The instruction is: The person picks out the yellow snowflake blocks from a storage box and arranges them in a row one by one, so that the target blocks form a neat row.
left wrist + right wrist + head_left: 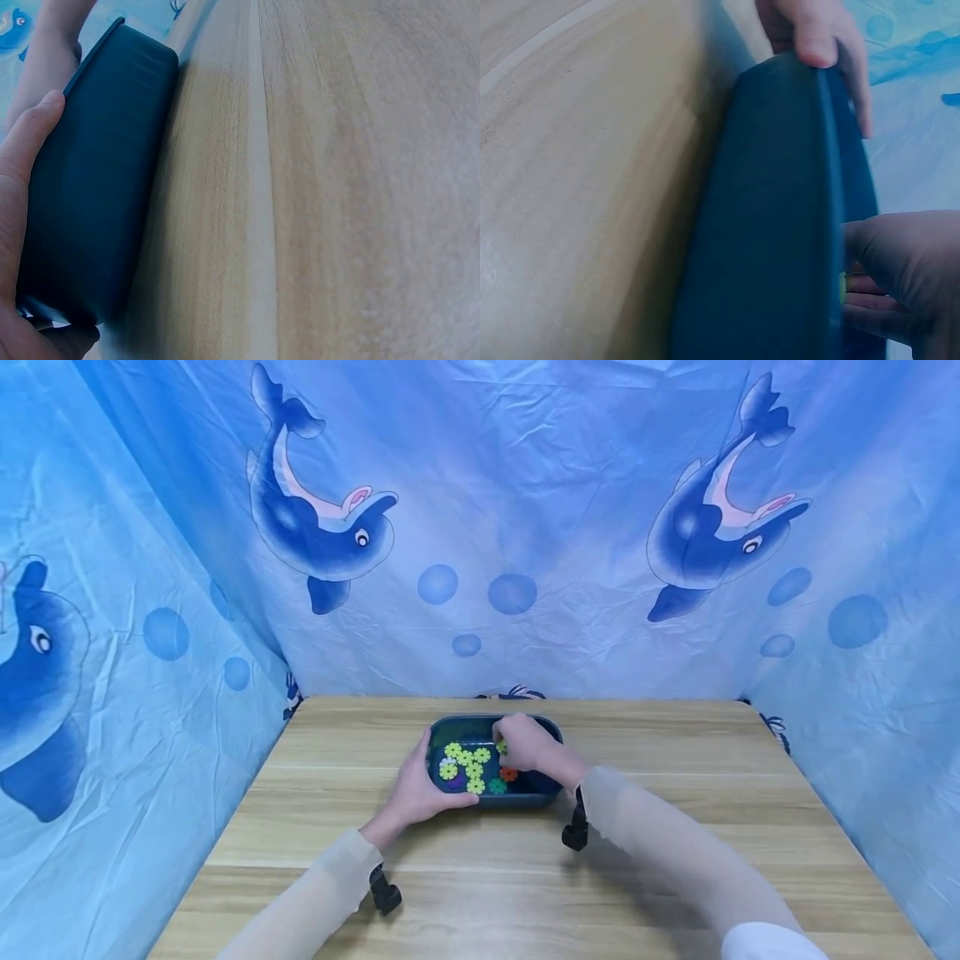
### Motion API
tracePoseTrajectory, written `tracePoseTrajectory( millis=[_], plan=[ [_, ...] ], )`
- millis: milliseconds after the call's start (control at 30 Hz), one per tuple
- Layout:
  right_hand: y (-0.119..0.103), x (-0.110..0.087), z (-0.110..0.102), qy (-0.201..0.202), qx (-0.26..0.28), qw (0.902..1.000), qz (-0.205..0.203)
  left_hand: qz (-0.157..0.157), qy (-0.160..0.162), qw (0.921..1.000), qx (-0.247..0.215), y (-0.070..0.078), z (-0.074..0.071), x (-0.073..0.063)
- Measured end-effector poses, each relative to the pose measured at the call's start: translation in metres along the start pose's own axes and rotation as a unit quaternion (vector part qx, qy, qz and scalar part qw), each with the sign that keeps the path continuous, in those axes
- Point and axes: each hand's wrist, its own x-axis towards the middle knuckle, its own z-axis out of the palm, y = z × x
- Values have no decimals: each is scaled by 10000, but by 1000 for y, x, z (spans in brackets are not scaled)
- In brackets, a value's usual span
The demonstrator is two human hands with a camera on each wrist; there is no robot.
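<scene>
A dark teal plastic bin (495, 802) sits on the table, with flower-shaped plastic connector discs inside. Most are yellow-green discs (475, 770); an orange disc (509, 774), a green disc (498, 786), a purple disc (457, 783) and a whitish one also show. My left hand (420, 787) grips the bin's left end, thumb along the front rim, fingers along the side. Inside the bin's right half, my right hand (528, 743) has curled fingers pinching a yellow-green disc (843, 287). The bin wall and hand partly hide that disc in the right wrist view.
The wood-grain table (495, 877) extends around the bin. Blue dolphin-printed cloth (480, 527) hangs behind the table and along both sides. Each wrist wears a black camera mount (576, 827).
</scene>
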Motion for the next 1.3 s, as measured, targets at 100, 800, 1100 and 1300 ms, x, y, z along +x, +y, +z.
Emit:
tracePoseTrajectory(
  millis=[100,800,1100,1300],
  plan=[
    [2,-2,-11,129,-55,9999,-98,-19,34,10000,-46,1,-1,0],
    [54,-55,-77,418,-142,9990,-7,-73,20,10000,61,2,1,-1],
    [71,-68,-81,456,-128,9989,46,-61,39,9999,80,2,1,-1],
    [82,-77,-78,464,-199,9987,116,-70,21,9999,107,2,2,-1]
  ],
)
